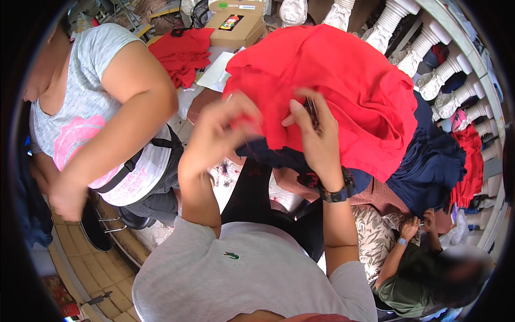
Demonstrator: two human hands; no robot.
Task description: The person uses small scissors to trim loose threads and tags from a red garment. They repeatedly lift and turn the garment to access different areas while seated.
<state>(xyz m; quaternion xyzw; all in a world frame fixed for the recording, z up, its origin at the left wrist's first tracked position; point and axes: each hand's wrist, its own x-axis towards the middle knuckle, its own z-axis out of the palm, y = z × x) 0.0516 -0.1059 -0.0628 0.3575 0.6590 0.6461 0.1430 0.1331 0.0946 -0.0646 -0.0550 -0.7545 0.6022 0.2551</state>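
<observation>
Just beyond the fingers: red cloth [354, 91], draped loosely over navy cloth [432, 166]. Left hand [228, 126] blurred, fingers curled with red showing at them; can't tell if they pinch it. Right hand [322, 131]: thumb and bent fingers closed round a dark slim object [312, 110], type unclear.

Status: reads as mid-piece, both hands up at the cloth's near side. Can't tell what's finished on it. Red heap [182, 56] beyond left fingers and red bundle [468, 166] far right of right fingers are untouched by these hands; done or waiting, unclear.

Count: 1 red cloth at the fingers, 2 other red piles, 1 cardboard box [236, 32] beyond, 2 co-workers, at least 6 white balusters [410, 59]. Navy layers not countable.
</observation>
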